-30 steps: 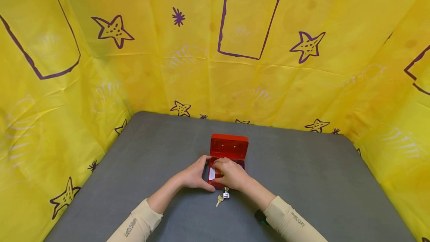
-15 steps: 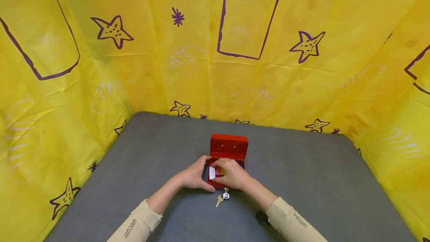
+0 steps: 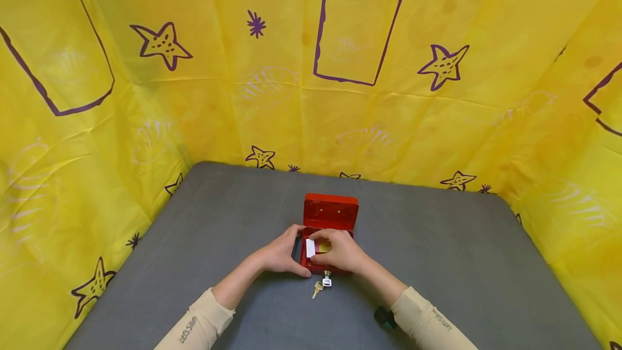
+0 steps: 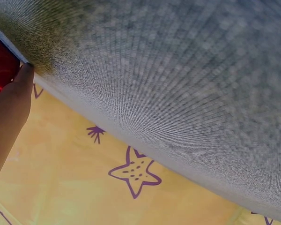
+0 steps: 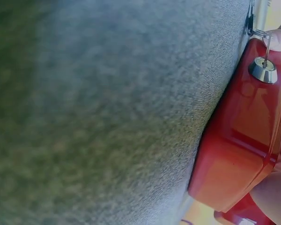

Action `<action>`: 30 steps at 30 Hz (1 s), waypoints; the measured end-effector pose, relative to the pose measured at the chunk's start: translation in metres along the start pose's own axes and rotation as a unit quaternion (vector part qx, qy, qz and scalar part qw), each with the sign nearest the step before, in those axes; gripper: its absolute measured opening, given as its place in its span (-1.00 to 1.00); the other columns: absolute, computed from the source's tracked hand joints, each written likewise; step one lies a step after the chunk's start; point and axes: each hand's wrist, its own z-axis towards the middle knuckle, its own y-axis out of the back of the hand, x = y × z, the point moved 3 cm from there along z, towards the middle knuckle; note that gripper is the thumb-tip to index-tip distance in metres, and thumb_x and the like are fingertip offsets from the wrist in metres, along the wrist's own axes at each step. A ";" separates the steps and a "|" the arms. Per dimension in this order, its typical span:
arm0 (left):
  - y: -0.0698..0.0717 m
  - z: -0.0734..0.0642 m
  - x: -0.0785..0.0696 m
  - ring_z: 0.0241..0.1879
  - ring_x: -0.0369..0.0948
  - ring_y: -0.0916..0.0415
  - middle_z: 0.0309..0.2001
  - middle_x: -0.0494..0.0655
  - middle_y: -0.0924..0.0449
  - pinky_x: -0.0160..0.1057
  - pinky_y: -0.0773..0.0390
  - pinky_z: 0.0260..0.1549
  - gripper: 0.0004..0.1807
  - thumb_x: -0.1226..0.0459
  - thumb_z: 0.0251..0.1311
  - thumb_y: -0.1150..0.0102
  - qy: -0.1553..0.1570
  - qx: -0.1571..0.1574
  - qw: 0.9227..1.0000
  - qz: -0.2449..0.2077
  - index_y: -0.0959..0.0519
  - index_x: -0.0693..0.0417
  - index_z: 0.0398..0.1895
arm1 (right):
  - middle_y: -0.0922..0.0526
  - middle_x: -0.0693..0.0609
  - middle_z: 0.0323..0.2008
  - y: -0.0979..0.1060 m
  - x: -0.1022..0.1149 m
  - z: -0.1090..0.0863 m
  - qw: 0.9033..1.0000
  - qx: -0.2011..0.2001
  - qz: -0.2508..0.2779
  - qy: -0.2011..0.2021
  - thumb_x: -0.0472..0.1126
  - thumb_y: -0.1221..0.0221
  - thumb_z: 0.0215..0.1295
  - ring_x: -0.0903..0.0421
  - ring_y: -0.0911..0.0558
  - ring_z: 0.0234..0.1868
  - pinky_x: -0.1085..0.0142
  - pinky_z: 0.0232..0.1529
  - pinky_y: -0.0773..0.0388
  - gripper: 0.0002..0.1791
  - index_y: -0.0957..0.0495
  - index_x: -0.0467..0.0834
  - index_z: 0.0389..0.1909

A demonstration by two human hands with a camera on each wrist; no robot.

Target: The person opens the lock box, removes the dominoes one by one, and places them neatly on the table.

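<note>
A small red cash box (image 3: 331,211) stands on the grey surface with its lid raised. My left hand (image 3: 281,253) grips its left side, thumb at the front corner and fingers at the back; the left wrist view catches the hand (image 4: 11,105) at its left edge. Over the box's interior, my right hand (image 3: 344,254) pinches a small white block (image 3: 311,248) between thumb and fingers. Pink and yellow show beside the white face; its kind is unclear. A key sits in the front lock (image 5: 263,70), and a second key (image 3: 318,288) hangs from it.
The grey tabletop (image 3: 233,204) surrounds the box. Yellow cloth (image 3: 277,112) with purple stars and outlines rises behind and at both sides. A dark band (image 3: 384,317) shows by the right sleeve (image 3: 418,315).
My right hand has shifted slightly to the right with the white block, which shows more clearly now. The left hand and the cash box stay in place.
</note>
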 end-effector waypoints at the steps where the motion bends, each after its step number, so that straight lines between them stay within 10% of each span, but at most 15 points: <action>1: 0.000 0.000 0.000 0.11 -0.15 -0.23 0.12 -0.09 -0.23 -0.05 -0.35 0.06 0.01 0.02 -0.26 -0.46 -0.001 0.000 1.000 -0.001 -0.07 0.05 0.26 | -0.62 0.09 -0.18 0.000 -0.002 0.000 1.000 -0.001 0.004 -0.002 -0.03 -0.36 -0.02 0.11 -0.52 -0.21 0.25 -0.14 -0.49 -0.54 -0.58 -0.11 -0.07; 30: 0.000 0.000 -0.003 0.11 -0.08 -0.25 0.15 0.02 -0.22 0.01 -0.34 0.07 0.04 0.05 -0.28 -0.48 0.001 -0.005 1.000 -0.007 -0.06 0.11 0.26 | -0.61 0.15 -0.16 0.007 -0.013 -0.016 0.986 -0.026 0.141 -0.081 -0.01 -0.35 -0.01 0.15 -0.59 -0.16 0.28 -0.09 -0.52 -0.53 -0.55 -0.01 -0.03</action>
